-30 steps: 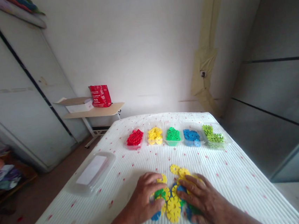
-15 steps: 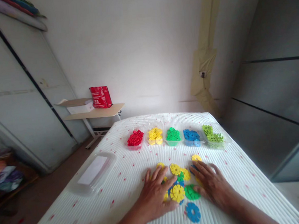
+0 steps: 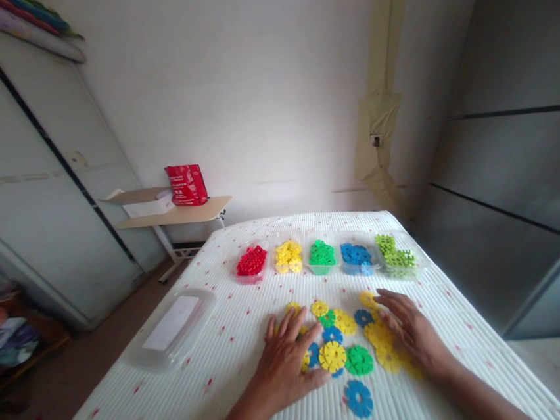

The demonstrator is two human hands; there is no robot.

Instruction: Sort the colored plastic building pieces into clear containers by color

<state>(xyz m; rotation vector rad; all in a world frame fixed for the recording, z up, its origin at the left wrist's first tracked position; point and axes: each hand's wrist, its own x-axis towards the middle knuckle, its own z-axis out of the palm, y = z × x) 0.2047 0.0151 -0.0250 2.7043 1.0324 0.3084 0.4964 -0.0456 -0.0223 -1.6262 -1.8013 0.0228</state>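
Notched plastic discs, shaped like flowers, lie spread between my hands on the striped table cover. My left hand (image 3: 290,357) rests with fingers apart over several discs, partly hiding a yellow one by its fingertips. Near its thumb are a yellow disc (image 3: 332,357) and a blue disc (image 3: 332,335). My right hand (image 3: 413,330) is open, tilted on its side against yellow discs (image 3: 380,338), some of them hidden below the palm. A green disc (image 3: 359,360) sits between the hands, and a blue disc (image 3: 359,398) lies closest to me.
Behind the discs stand clear tubs of red pieces (image 3: 252,261), yellow pieces (image 3: 288,255), green pieces (image 3: 322,253), blue pieces (image 3: 355,254) and lime pieces (image 3: 394,252). A clear lid (image 3: 204,303) with a white label lies at left. A red bag (image 3: 187,185) is on a side table.
My right hand has shifted right and turned onto its side, uncovering yellow discs and a blue one. Discs between the hands have spread apart. My left hand has hardly moved.
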